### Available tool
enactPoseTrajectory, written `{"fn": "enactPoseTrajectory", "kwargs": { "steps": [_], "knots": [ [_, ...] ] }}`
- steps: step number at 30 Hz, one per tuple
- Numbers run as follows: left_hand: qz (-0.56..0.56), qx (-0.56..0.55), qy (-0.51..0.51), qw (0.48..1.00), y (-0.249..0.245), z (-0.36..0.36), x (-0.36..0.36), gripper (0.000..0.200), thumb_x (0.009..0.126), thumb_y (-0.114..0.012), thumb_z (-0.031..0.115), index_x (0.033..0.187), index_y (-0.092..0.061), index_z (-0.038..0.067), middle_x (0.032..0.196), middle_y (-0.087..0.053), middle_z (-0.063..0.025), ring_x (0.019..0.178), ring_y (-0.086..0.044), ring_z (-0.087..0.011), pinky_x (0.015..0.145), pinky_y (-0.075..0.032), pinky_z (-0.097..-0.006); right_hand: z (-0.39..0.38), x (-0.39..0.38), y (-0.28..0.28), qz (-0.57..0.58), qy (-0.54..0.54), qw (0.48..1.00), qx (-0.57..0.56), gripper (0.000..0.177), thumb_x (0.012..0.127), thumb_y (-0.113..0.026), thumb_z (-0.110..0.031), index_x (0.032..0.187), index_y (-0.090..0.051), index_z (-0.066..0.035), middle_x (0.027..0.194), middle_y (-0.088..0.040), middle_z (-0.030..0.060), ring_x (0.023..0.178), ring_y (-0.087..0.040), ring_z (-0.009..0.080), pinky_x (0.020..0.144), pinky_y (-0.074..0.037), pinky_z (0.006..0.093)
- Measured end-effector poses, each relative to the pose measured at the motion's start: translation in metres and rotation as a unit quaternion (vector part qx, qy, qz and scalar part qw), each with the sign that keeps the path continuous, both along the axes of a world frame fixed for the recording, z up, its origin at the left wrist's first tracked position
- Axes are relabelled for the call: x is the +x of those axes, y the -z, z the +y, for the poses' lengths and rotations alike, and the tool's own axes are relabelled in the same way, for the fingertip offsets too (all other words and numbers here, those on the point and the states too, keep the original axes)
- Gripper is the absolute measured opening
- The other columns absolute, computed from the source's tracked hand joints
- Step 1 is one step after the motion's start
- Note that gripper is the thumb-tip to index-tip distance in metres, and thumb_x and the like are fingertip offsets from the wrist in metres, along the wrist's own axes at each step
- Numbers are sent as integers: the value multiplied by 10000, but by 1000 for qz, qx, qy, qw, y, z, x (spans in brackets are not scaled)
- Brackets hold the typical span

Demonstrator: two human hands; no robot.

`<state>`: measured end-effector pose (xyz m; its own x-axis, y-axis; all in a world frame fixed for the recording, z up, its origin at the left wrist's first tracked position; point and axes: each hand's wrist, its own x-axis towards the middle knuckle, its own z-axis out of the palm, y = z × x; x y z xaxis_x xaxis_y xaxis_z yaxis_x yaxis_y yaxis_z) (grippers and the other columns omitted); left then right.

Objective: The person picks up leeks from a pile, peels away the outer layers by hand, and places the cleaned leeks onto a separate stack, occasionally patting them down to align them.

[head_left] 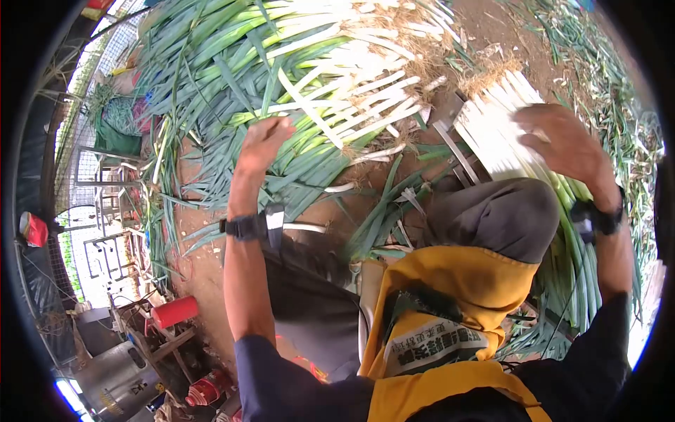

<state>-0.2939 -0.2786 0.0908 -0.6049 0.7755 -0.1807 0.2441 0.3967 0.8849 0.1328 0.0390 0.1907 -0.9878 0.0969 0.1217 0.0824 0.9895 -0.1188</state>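
Note:
My left hand (266,143) hangs over the green leaves of a big heap of long green onions (232,63), its fingers loosely bent toward the right and no object visible in them. At the right, my right hand (562,144), a little blurred, is beside the white stems of a gathered bundle of green onions (496,123). Its thumb and fingers are apart. The bundle's roots point away from me, and its leaves run down past my right knee. A metal bar (455,149) shows along the bundle's left side. Both wrists wear black straps.
Loose leaves and trimmings (598,77) cover the ground at the right. A yellow apron (457,281) lies over my lap and raised knee. At the lower left stand a metal cylinder (119,380), a red roll-shaped object (174,311) and a red bottle (209,388).

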Motion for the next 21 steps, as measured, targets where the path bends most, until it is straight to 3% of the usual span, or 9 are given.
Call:
{"fn": "enactPoseTrajectory", "kwargs": {
  "steps": [3, 6, 8, 11, 14, 15, 19, 20, 21],
  "knots": [
    [-71, 70, -85, 991, -8, -26, 7, 369, 1024, -638, 260, 1185, -678, -69, 1022, -747, -148, 982, -689, -151, 850, -514, -301, -26, -110, 49, -114, -34, 991, -66, 326, 836, -699, -156, 1119, -688, 4, 1048, -700, 167, 979, -665, 345, 920, -513, 451],
    [25, 43, -43, 998, -22, -34, 5, 368, 1029, -634, 263, 1173, -680, -72, 1017, -750, -171, 940, -694, -157, 855, -525, -308, -51, -202, 101, -371, 42, 928, 6, 292, 761, -689, -102, 1029, -669, 12, 970, -675, 212, 962, -668, 364, 871, -528, 475],
    [53, 12, -16, 998, -27, -41, -1, 386, 1042, -614, 285, 1232, -659, -48, 1036, -751, -166, 996, -700, -183, 899, -523, -321, -46, -236, 161, -443, 44, 895, 16, 237, 763, -669, -72, 981, -639, 15, 1010, -666, 227, 982, -669, 372, 846, -536, 492],
    [91, 7, -8, 996, -33, -54, 3, 356, 1045, -611, 267, 1238, -658, -29, 1027, -754, -161, 1018, -705, -189, 918, -522, -322, -33, -251, 267, -310, 8, 951, -2, 322, 781, -665, -54, 1094, -648, 20, 1112, -659, 207, 1081, -648, 361, 933, -508, 494],
    [146, 26, -7, 989, -32, -67, 11, 295, 996, -678, 178, 1205, -654, -28, 1010, -743, -174, 938, -718, -233, 865, -552, -357, -32, -265, 333, -124, -10, 990, 62, 404, 757, -764, -40, 1150, -675, -21, 1161, -667, 180, 1165, -635, 326, 981, -492, 445],
    [165, 33, -1, 986, -32, -69, 13, 287, 972, -710, 141, 1195, -649, -30, 1006, -736, -182, 900, -725, -256, 840, -568, -377, -32, -273, 341, -180, 16, 982, 45, 482, 758, -780, -59, 1222, -651, -26, 1191, -669, 163, 1210, -601, 308, 1055, -431, 452],
    [153, 14, 5, 988, -41, -77, 18, 288, 963, -700, 95, 1227, -633, 1, 1082, -720, -174, 978, -713, -306, 849, -567, -395, -36, -284, 380, -175, 118, 976, 43, 450, 799, -724, -58, 1242, -645, -38, 1162, -684, 145, 1160, -620, 299, 1010, -467, 451],
    [165, 10, 0, 986, -43, -77, 17, 292, 961, -702, 90, 1229, -630, 1, 1081, -720, -173, 989, -711, -305, 848, -567, -396, -42, -283, 383, -195, 92, 970, 113, 459, 816, -680, -31, 1272, -636, -56, 1128, -696, 149, 1132, -633, 309, 955, -499, 453],
    [177, 3, -5, 984, -45, -78, 18, 296, 958, -704, 85, 1231, -626, 0, 1079, -719, -171, 999, -709, -304, 846, -566, -397, -48, -275, 388, -181, 85, 979, 50, 465, 818, -673, -36, 1281, -634, -63, 1118, -695, 152, 1129, -628, 313, 926, -515, 457]
  ]
}}
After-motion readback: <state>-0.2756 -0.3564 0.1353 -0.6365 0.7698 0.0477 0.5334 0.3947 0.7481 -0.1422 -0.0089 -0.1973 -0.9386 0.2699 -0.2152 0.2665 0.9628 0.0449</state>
